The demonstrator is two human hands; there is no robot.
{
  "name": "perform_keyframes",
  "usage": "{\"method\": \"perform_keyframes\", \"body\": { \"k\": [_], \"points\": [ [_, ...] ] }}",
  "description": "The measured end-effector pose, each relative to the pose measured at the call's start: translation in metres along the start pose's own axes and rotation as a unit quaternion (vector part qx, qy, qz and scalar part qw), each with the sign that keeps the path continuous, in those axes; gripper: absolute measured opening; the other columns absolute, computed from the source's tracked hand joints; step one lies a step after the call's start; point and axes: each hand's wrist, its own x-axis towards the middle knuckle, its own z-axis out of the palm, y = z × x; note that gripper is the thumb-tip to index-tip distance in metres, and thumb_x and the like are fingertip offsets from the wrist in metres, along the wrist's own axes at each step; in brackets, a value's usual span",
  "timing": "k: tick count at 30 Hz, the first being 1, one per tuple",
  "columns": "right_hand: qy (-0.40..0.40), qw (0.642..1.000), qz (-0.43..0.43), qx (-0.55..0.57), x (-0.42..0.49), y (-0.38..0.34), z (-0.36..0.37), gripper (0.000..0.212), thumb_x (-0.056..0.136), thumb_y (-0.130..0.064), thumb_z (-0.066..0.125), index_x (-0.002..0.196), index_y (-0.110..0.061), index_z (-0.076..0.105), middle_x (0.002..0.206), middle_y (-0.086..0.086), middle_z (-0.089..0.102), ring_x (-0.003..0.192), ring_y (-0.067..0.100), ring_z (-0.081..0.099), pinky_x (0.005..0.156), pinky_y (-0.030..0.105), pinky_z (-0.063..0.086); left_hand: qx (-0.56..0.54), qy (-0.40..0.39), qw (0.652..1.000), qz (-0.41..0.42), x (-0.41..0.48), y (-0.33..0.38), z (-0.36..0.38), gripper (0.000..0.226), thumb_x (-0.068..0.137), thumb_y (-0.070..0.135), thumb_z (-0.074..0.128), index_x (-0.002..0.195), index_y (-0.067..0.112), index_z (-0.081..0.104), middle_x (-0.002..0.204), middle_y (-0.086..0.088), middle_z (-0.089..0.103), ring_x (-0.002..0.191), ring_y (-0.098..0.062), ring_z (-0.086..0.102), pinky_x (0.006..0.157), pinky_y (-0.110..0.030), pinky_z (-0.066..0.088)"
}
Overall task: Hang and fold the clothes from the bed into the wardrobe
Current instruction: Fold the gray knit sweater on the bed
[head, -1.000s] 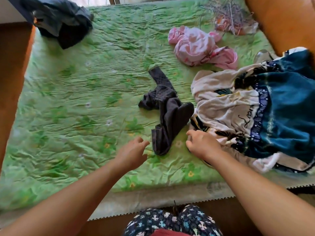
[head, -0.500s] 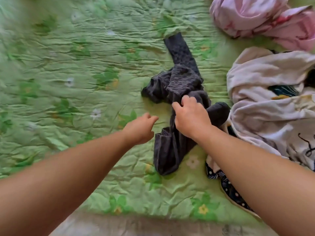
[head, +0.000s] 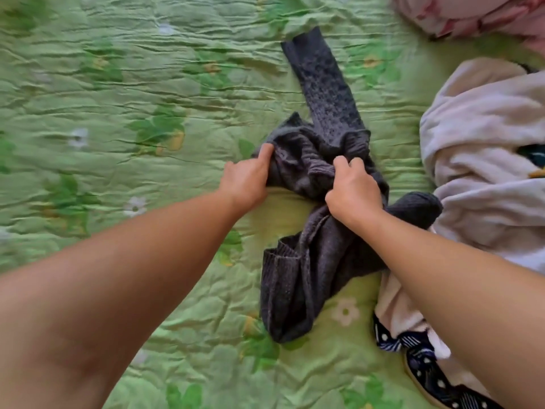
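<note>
Holding the dark grey knitted top (head: 295,278), left hand (head: 246,180) and right hand (head: 352,193) pinch its middle; it lies on the green flowery bed cover (head: 118,119). Lift slowly, clear of the cream cloth heap (head: 483,172) right of the grip.

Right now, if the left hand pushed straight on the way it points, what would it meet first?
The dark grey knit garment: the left hand pinches its bunched edge, so it would push straight into that bundle. Further along, probably the same garment's long patterned part, though depth is hard to judge.
</note>
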Motion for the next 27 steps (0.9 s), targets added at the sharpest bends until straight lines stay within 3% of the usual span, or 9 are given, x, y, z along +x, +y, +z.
{"method": "perform_keyframes", "body": {
  "k": [2,5,8,10,13,17,22,24,27],
  "points": [
    [-0.008,0.999,0.008,0.043,-0.008,0.008,-0.012,0.027,0.088,-0.005,0.052,0.112,-0.014,0.044,0.117,0.012,0.045,0.097,0.04,0.053,0.073,0.041,0.039,-0.049,-0.027,0.998,-0.017,-0.021,-0.01,-0.005,0.064,0.079,0.013,0.057,0.136,0.023,0.029,0.097,-0.015,0.069,0.087,-0.039,0.067,0.069,-0.039,0.045],
    [-0.023,0.995,0.036,0.092,-0.035,0.019,-0.033,0.036,0.084,-0.007,0.053,0.12,-0.012,0.051,0.118,0.013,0.052,0.106,0.038,0.053,0.083,0.041,0.045,-0.112,-0.04,0.99,-0.08,-0.065,-0.03,-0.027,0.047,0.083,0.01,0.05,0.129,0.018,0.045,0.107,-0.02,0.068,0.094,-0.041,0.064,0.077,-0.044,0.052],
    [-0.046,0.989,0.046,0.131,-0.074,0.023,-0.056,0.026,0.08,-0.013,0.058,0.105,-0.014,0.051,0.107,0.011,0.053,0.102,0.035,0.054,0.075,0.037,0.04,-0.141,-0.017,0.983,-0.114,-0.114,-0.05,-0.065,0.026,0.084,0.006,0.049,0.102,0.014,0.065,0.102,-0.018,0.069,0.093,-0.038,0.063,0.072,-0.037,0.047],
    [-0.037,0.989,0.033,0.14,-0.103,0.023,-0.077,0.024,0.079,-0.021,0.066,0.095,-0.017,0.049,0.1,0.009,0.051,0.095,0.032,0.052,0.074,0.036,0.037,-0.161,0.015,0.977,-0.136,-0.148,-0.06,-0.098,0.021,0.084,0.005,0.049,0.092,0.015,0.065,0.097,-0.017,0.066,0.088,-0.037,0.063,0.069,-0.035,0.045],
    [0.005,0.987,-0.004,0.159,-0.144,0.017,-0.117,0.029,0.081,-0.03,0.074,0.093,-0.015,0.053,0.098,0.011,0.05,0.095,0.032,0.052,0.079,0.038,0.041,-0.205,0.064,0.968,-0.131,-0.196,-0.071,-0.149,0.018,0.085,0.002,0.05,0.091,0.013,0.063,0.101,-0.015,0.06,0.086,-0.036,0.064,0.077,-0.04,0.054],
    [0.083,0.967,-0.065,0.23,-0.195,-0.006,-0.182,0.018,0.079,-0.02,0.073,0.085,-0.017,0.057,0.088,0.011,0.058,0.086,0.032,0.057,0.07,0.035,0.038,-0.149,0.058,0.98,-0.123,-0.255,-0.067,-0.201,0.018,0.083,0.004,0.053,0.085,0.02,0.059,0.09,-0.004,0.05,0.09,-0.033,0.056,0.074,-0.033,0.039],
    [0.108,0.926,-0.165,0.322,-0.26,-0.068,-0.273,0.021,0.075,-0.012,0.07,0.081,-0.024,0.054,0.071,-0.007,0.059,0.071,0.018,0.055,0.061,0.027,0.042,-0.189,0.017,0.972,-0.14,-0.316,-0.033,-0.245,0.027,0.082,0.008,0.056,0.092,0.031,0.067,0.104,-0.004,0.063,0.1,-0.031,0.063,0.087,-0.04,0.054],
    [0.099,0.901,-0.207,0.368,-0.285,-0.094,-0.312,0.019,0.069,-0.011,0.064,0.08,-0.019,0.052,0.068,-0.005,0.055,0.067,0.017,0.051,0.062,0.035,0.041,-0.257,0.024,0.959,-0.116,-0.331,-0.016,-0.266,0.042,0.082,0.006,0.062,0.115,0.031,0.069,0.119,-0.008,0.064,0.112,-0.029,0.062,0.094,-0.042,0.053],
    [0.101,0.862,-0.257,0.425,-0.32,-0.122,-0.365,0.023,0.059,-0.009,0.058,0.08,-0.016,0.052,0.062,-0.013,0.052,0.059,0.005,0.046,0.057,0.028,0.039,-0.384,0.054,0.92,-0.053,-0.351,0.011,-0.296,0.077,0.075,-0.001,0.073,0.144,0.024,0.049,0.129,-0.011,0.058,0.123,-0.023,0.055,0.103,-0.037,0.048]
  ]
}}
